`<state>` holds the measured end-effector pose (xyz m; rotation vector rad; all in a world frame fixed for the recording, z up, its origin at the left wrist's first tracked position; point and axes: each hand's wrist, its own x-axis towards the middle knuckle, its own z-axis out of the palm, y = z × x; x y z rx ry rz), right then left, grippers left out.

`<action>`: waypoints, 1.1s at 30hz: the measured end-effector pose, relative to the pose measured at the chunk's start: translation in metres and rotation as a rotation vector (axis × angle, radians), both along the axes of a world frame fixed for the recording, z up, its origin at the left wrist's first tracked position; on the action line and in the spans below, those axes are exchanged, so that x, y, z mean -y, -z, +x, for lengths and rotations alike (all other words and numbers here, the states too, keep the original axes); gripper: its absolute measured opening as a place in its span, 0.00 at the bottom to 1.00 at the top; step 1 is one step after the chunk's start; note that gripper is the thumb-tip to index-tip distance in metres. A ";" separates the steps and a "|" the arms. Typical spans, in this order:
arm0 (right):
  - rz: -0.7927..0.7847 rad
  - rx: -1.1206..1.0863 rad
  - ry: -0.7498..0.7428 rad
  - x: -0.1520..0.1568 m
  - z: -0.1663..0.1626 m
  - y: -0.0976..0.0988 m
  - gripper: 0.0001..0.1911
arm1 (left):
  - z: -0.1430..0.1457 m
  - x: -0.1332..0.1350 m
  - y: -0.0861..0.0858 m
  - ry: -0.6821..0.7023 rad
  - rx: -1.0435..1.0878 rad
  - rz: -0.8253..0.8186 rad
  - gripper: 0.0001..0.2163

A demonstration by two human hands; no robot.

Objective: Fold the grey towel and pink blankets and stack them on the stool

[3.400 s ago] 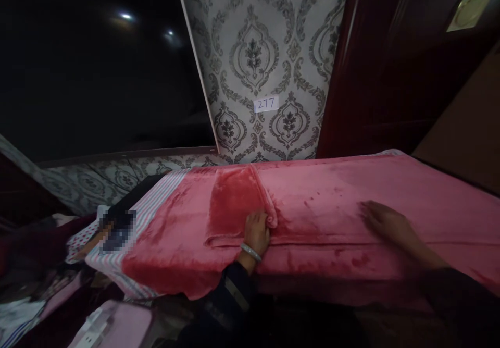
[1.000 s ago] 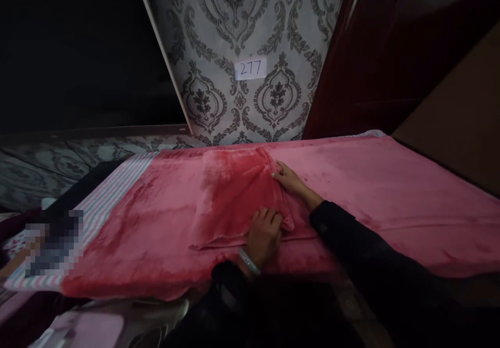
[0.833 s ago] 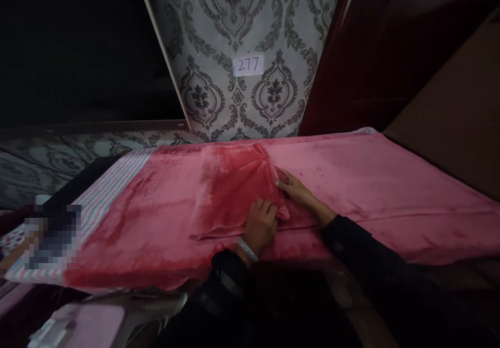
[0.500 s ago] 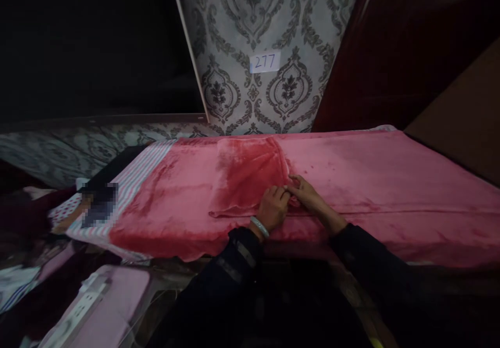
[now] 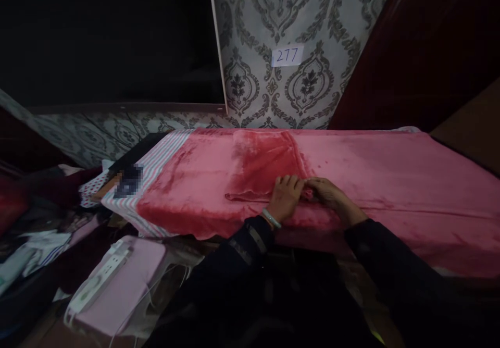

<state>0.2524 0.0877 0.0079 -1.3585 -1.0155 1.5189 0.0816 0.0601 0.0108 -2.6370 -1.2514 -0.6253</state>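
Note:
A folded red plush cloth (image 5: 265, 163) lies on a pink plush blanket (image 5: 375, 168) that covers a long table or stand. At the cloth's near right corner, my left hand (image 5: 286, 198) has its fingers curled over the front edge. A light bangle circles that wrist. Close beside it, almost fingertip to fingertip, my right hand (image 5: 332, 196) pinches the bunched right edge of the same cloth. The fabric between the two hands is gathered, and my fingers partly hide it.
A striped cloth (image 5: 156, 160) borders the blanket on the left. A large dark screen (image 5: 117, 40) stands behind. At lower left, a power strip (image 5: 103, 277) rests on a pink stool (image 5: 136, 280) with cables, near heaped clothes (image 5: 42, 249). A "277" label (image 5: 287, 55) is on the wall.
The view has shifted, so the scene sits further right. My right hand has turned, its fingers now closing over the cloth's edge; the left hand stays at the same corner.

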 end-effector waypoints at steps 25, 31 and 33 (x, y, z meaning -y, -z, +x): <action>0.104 0.056 0.070 -0.004 0.002 -0.008 0.11 | -0.178 0.007 0.017 -0.574 0.408 -0.225 0.26; 0.151 0.150 0.083 0.008 -0.003 0.017 0.14 | -0.189 0.007 0.029 -0.512 0.446 -0.191 0.29; 0.179 0.158 0.083 0.005 -0.005 0.013 0.17 | -0.189 0.006 0.030 -0.516 0.476 -0.193 0.30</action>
